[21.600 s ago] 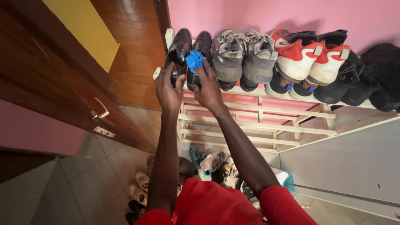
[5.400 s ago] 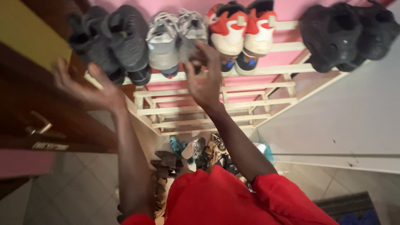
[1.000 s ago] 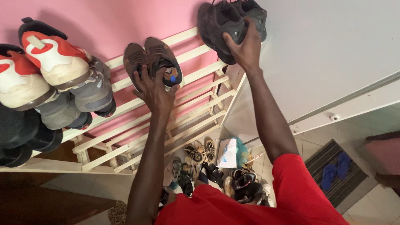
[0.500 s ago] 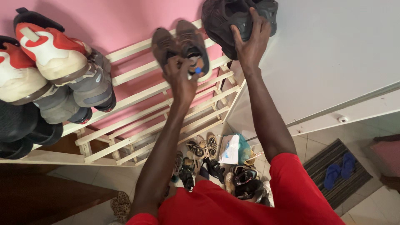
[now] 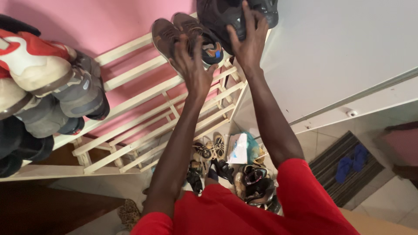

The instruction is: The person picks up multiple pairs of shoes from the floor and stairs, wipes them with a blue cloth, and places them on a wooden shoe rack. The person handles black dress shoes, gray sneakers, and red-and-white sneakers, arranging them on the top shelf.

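A person's left hand (image 5: 191,65) spreads its fingers over a pair of brown shoes (image 5: 187,37) on the top slats of a white wooden rack (image 5: 130,104), while the right hand (image 5: 248,41) clamps on a dark shoe (image 5: 222,15) just beside them. The brown pair sits tilted near the slat edge — a loose press could send it sliding off — onto the shoes piled on the floor (image 5: 222,167).

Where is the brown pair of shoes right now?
In the head view, the brown pair of shoes sits top centre on the wooden rack, under the left hand, just left of the dark pair that the right hand touches.
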